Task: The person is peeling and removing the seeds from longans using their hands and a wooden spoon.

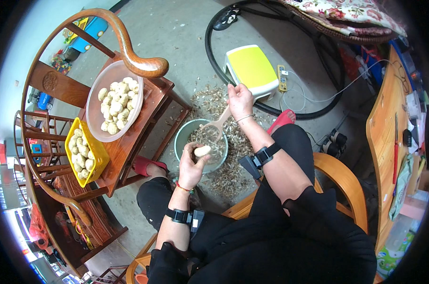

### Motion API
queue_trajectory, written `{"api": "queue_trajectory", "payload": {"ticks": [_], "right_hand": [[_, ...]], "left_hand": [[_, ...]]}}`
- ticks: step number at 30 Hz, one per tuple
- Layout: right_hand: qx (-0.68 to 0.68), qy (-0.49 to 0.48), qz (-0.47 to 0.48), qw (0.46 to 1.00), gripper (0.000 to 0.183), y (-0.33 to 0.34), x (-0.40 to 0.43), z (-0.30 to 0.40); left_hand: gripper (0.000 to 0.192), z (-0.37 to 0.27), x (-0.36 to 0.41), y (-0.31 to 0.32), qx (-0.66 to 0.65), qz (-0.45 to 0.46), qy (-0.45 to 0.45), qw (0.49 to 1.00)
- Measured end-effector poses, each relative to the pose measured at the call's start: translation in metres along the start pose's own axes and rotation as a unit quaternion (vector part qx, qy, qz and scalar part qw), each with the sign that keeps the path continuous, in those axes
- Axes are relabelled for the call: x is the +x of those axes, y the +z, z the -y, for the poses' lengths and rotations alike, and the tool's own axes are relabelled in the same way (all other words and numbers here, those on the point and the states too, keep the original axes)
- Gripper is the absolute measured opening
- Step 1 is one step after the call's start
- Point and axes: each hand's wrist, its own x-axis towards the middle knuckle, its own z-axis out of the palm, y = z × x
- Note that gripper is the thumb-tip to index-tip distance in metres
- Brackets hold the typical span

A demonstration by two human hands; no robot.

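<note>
My left hand [192,167] holds a pale, oval peeled tuber [202,151] between thumb and fingers, over a light green basin [177,142]. Gripped by its handle in my right hand [240,101] is a pale spoon-like utensil [222,118]. Its wide head hangs over the basin, apart from the tuber. Scraps and peelings lie inside the basin, and more peelings [235,149] are scattered on the floor around it. To the left, a translucent bowl [90,103] and a yellow basket [103,164] each hold several pale tubers.
Bowl and basket stand on a wooden armchair [143,106] with a curved rail. Ahead are a stool with a lime-green top [251,67], a power strip [282,78] with a white cable, and a black ring-shaped frame [209,46]. A wooden tabletop [384,117] stands at right.
</note>
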Motion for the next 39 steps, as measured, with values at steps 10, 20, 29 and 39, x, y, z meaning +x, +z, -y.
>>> {"api": "queue_trajectory", "payload": {"ticks": [10,20,29,39], "right_hand": [[-0.032,-0.036,0.058,0.997,0.029,0.006,-0.023,0.011],[-0.034,-0.01,0.03,0.999,0.033,0.0,-0.013,-0.012],[0.008,-0.036,0.059,0.998,0.033,-0.014,-0.028,-0.004],[-0.045,-0.066,0.096,0.992,0.03,0.001,-0.062,0.0]], "left_hand": [[0.034,-0.011,-0.002,-0.003,0.209,-0.104,0.122,0.965],[0.035,0.033,-0.004,-0.01,0.023,-0.115,-0.078,0.99],[0.041,0.078,-0.011,-0.01,-0.029,-0.19,-0.08,0.978],[0.024,-0.002,-0.034,0.002,-0.366,-0.119,-0.161,0.909]]}}
